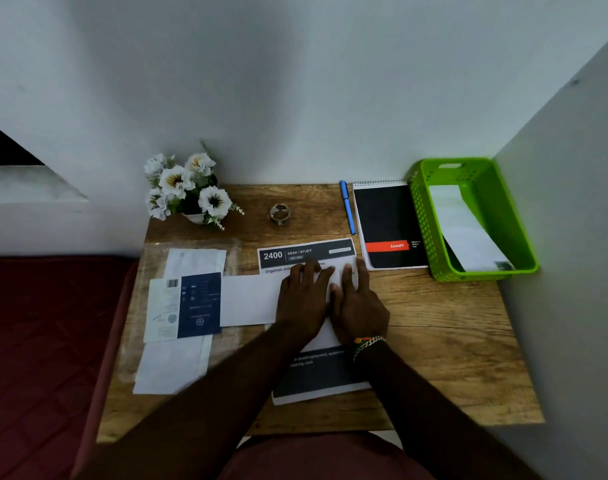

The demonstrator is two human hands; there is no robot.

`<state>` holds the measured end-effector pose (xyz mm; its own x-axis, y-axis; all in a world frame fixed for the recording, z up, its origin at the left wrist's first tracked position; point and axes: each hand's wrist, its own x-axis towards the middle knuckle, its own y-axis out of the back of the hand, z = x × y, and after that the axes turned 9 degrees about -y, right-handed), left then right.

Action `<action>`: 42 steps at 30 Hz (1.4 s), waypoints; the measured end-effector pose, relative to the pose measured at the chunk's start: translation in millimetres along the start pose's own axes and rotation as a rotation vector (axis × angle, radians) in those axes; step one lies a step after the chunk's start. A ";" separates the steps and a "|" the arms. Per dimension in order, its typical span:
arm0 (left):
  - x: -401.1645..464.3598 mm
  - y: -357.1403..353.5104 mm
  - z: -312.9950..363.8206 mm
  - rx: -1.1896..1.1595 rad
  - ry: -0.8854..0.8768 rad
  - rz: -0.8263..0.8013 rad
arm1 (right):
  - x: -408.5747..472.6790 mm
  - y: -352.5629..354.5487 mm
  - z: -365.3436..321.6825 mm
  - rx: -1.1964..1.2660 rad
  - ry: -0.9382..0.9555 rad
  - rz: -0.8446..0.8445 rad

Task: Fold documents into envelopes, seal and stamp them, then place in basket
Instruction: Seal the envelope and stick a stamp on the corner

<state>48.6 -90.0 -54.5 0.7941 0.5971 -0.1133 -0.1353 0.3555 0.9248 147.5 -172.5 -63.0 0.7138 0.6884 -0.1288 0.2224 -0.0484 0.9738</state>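
Note:
A white envelope (pixel 248 299) lies across the middle of the wooden desk (pixel 451 341), on top of a printed sheet (pixel 306 252) with a dark header reading 2400. My left hand (pixel 304 299) lies flat on the envelope's right part, fingers straight and spread. Close beside it, my right hand (pixel 358 306) also presses flat on the paper, a beaded bracelet on its wrist. At the far right stands a green basket (pixel 423 220) holding a white envelope (pixel 465 226). A roll of tape (pixel 280 213) sits at the back centre.
A stack of envelopes and a dark blue packet (pixel 199 304) lie at the left on clear plastic. White flowers (pixel 188 188) stand back left. A blue pen (pixel 347 207) and black spiral notepad (pixel 389 226) lie left of the basket. Walls close off the back and right.

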 end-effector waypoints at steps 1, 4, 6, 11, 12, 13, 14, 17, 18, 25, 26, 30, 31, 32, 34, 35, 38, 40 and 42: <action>-0.1 -0.2 0.6 0.006 0.001 0.018 | 0.8 0.5 -2.2 -0.010 -0.012 -0.013; 0.2 -1.2 0.1 0.006 0.003 0.017 | 5.3 -1.1 0.3 0.006 -0.018 -0.025; 0.3 -1.2 -1.1 -0.010 -0.004 -0.034 | 5.5 -0.9 13.0 0.116 0.014 0.036; -17.1 5.5 -15.4 -0.141 -0.045 0.084 | -6.4 8.5 37.9 0.435 0.162 0.103; -26.1 7.5 -20.0 -0.165 -0.026 0.151 | -8.0 9.9 39.9 0.501 0.144 0.119; -36.4 9.0 -25.9 -0.170 0.018 0.225 | -9.2 11.7 41.4 0.545 0.118 0.148; -47.9 9.6 -32.6 -0.162 0.092 0.292 | -9.7 12.5 43.0 0.571 0.088 0.181; -81.0 9.2 -55.7 -0.133 0.423 0.342 | -11.9 16.1 39.3 0.636 -0.033 0.186; -89.4 9.1 -60.9 -0.159 0.525 0.311 | -12.3 16.1 36.8 0.649 -0.069 0.149; -93.4 17.9 -67.1 -0.343 0.701 0.388 | -7.1 27.9 13.6 0.681 -0.315 -0.117; -90.9 18.7 -70.6 -0.407 0.710 0.451 | -5.0 30.1 13.2 0.711 -0.339 -0.145; -87.6 36.1 -70.4 -0.866 0.824 0.716 | 4.0 32.2 20.0 0.875 -0.369 -0.280; -86.2 42.5 -69.6 -0.912 0.835 0.755 | 4.7 34.6 22.3 0.932 -0.387 -0.298; -84.7 46.5 -70.5 -0.929 0.815 0.779 | 5.5 36.7 24.9 0.989 -0.415 -0.301; -79.7 56.8 -68.6 -0.941 0.762 0.805 | 4.7 45.9 31.9 1.089 -0.466 -0.308; -74.8 61.3 -66.8 -0.942 0.745 0.800 | 3.9 52.8 36.4 1.126 -0.477 -0.310; -53.9 72.6 -56.0 -0.985 0.707 0.766 | 3.7 70.8 54.8 1.197 -0.461 -0.282; -34.0 81.4 -42.1 -1.028 0.677 0.751 | 3.9 81.2 70.9 1.224 -0.460 -0.225; -11.7 85.3 -29.7 -1.092 0.647 0.722 | 4.7 88.6 88.1 1.232 -0.486 -0.161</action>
<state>10.2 -45.3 15.0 -0.0002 0.9861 -0.1663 -0.9877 0.0258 0.1540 229.0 -237.3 6.2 0.7283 0.4342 -0.5301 0.5930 -0.7870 0.1702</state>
